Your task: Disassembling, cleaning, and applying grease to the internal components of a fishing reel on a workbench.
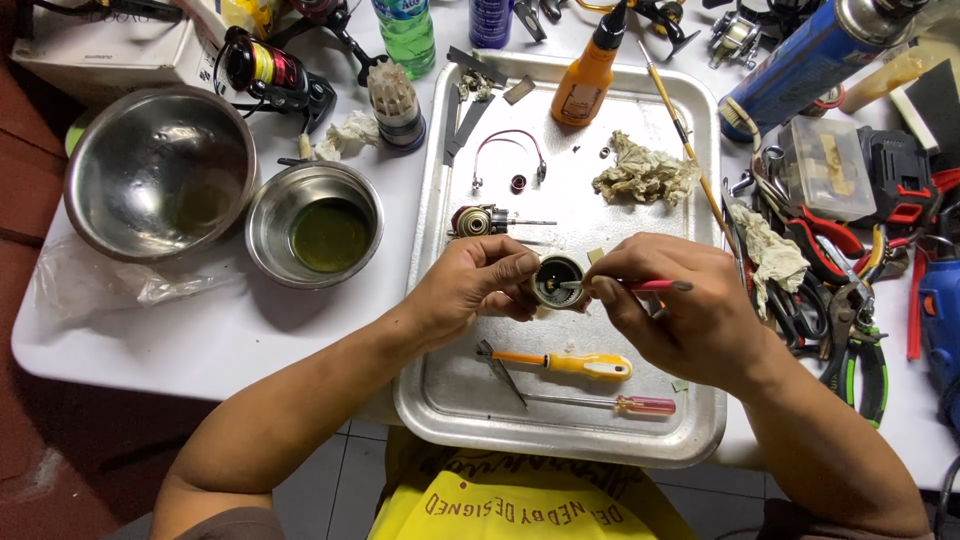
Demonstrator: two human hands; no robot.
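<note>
Yellow shirt (510,505) at the bottom edge, nearest the lens; both bare forearms reach up from it over a metal tray (450,400) on a white table (200,330).

Left hand (470,285): fingers curled around a small round metal part (556,281), open end facing up, held just above the tray's middle. Grip closed on it from the left side.

Right hand (690,315): fingers pinched shut on a thin red-handled tool (640,286), its tip set into the round part's opening.

On the tray, below the hands: a yellow-and-orange screwdriver (575,364), and under it a slimmer screwdriver with a clear pinkish handle (610,404); both lie roughly flat, side by side, apart from each other.

On the tray, above the hands: a small geared assembly with a shaft (485,221), a curved wire bail (508,150), a crumpled rag (645,172), an orange squeeze bottle (585,80) standing upright at the far edge.

Left of the tray: a small steel bowl (272,200) holding dark greenish liquid, touching or just beside a larger steel bowl (120,170). A fishing reel with a red-and-yellow spool (265,70) sits behind them.

Right of the tray: a heap of pliers and cutters (840,300), a blue spray can (800,65) lying tilted.
</note>
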